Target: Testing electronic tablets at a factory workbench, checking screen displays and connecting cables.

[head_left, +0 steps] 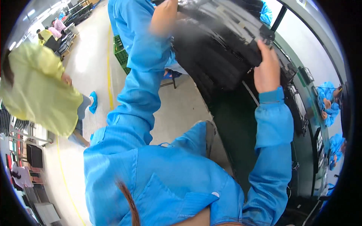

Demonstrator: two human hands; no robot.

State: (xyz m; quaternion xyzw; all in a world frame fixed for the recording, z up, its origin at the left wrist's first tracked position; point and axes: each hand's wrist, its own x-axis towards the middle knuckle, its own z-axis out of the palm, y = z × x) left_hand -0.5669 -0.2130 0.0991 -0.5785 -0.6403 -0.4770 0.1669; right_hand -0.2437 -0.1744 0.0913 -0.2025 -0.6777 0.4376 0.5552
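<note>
A large dark part (211, 56) with black plastic surfaces and pale strips lies across the top middle, blurred by motion; its exact kind I cannot make out. My right hand (268, 69) is at its right edge, fingers bent against a black corner piece, and appears to grip it. Up at the part's left side is my left hand (164, 18), smeared by motion, so its fingers do not show clearly. Both arms wear blue sleeves and reach forward.
Under the part runs a dark green work surface (241, 124). More black parts (298, 109) lie along its right side. A green crate (120, 54) stands on the floor at left. A person in yellow (41, 90) is close on my left; workers in blue (327, 103) sit at right.
</note>
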